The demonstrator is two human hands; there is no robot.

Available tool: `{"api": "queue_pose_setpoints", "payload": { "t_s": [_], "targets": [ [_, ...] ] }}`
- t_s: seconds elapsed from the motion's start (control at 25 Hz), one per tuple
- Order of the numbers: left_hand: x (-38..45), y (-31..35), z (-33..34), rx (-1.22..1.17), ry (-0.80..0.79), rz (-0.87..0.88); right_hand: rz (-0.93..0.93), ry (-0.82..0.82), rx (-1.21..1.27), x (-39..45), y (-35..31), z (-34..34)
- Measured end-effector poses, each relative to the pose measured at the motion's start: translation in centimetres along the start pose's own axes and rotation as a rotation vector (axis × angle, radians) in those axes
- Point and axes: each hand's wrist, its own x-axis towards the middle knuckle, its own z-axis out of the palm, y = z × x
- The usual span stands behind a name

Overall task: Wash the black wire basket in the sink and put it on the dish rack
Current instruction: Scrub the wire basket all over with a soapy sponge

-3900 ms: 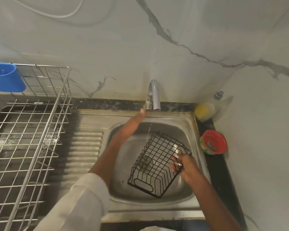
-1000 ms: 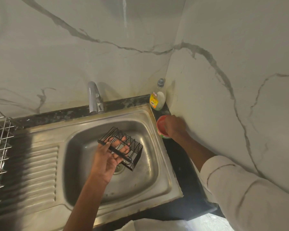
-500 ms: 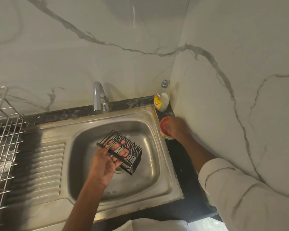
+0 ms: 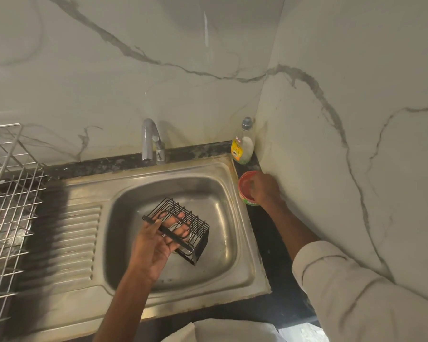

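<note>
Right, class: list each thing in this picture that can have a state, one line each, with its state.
black wire basket: tilted over the basin, held by the left hand
tap: no water seen running
sink: basin not filled
red tub: open, right hand reaching into it
soap bottle: upright, capped
dish rack: nothing visible on it

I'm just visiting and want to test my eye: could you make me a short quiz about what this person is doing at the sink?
1. True or false: the left hand holds the black wire basket over the sink.
2. The right hand reaches into: A) the dish rack B) the red tub C) the soap bottle.
3. Fill in: the tap stands at the ____ edge of the sink.

Key: 1 true; 2 B; 3 back.
</note>
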Motion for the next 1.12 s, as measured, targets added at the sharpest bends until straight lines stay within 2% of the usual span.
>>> {"api": "queue_pose_setpoints", "payload": {
  "t_s": [0.12, 0.2, 0.36, 0.52, 0.6, 0.72, 0.8, 0.88, 0.96, 1.0, 1.08, 1.12],
  "targets": [
    [-0.4, -0.2, -0.2, 0.010, 0.006, 0.000, 0.032, -0.003, 0.009, -0.2, 0.1, 0.2],
    [-0.7, -0.3, -0.2, 0.014, 0.002, 0.009, 0.036, 0.050, 0.031, -0.2, 0.1, 0.3],
    [-0.9, -0.1, -0.4, 0.034, -0.005, 0.038, -0.055, 0.030, 0.047, -0.2, -0.1, 0.8],
    [-1.6, 0.1, -0.2, 0.059, -0.001, 0.040, -0.035, 0.089, 0.079, -0.1, -0.4, 0.7],
    [-1.4, 0.1, -0.3, 0.019, 0.018, 0.026, -0.095, 0.058, 0.079, -0.1, -0.4, 0.8],
    [-0.7, 0.4, -0.7, -0.019, 0.047, 0.012, -0.080, 0.105, 0.023, -0.3, -0.2, 1.1],
    [-0.2, 1.1, -1.1, -0.027, 0.040, -0.005, -0.110, 0.069, -0.022, -0.6, -0.7, 0.5],
    [0.2, 1.7, -1.0, -0.041, -0.003, -0.050, -0.045, 0.078, 0.011, -1.1, -1.0, -1.0],
    [0.7, 2.4, -1.3, -0.050, -0.047, -0.105, 0.081, 0.212, 0.120, -2.5, -1.8, -2.5],
    [1.1, 2.7, -1.5, -0.059, -0.069, -0.135, 0.145, 0.264, 0.251, -3.5, -2.3, -3.1],
    [2.0, 3.1, -2.1, -0.103, -0.128, -0.176, 0.240, 0.269, 0.670, -6.9, -4.9, -4.1],
    [2.4, 3.4, -2.4, -0.138, -0.168, -0.194, 0.229, 0.194, 0.943, -8.9, -6.5, -4.4]
  ]
}}
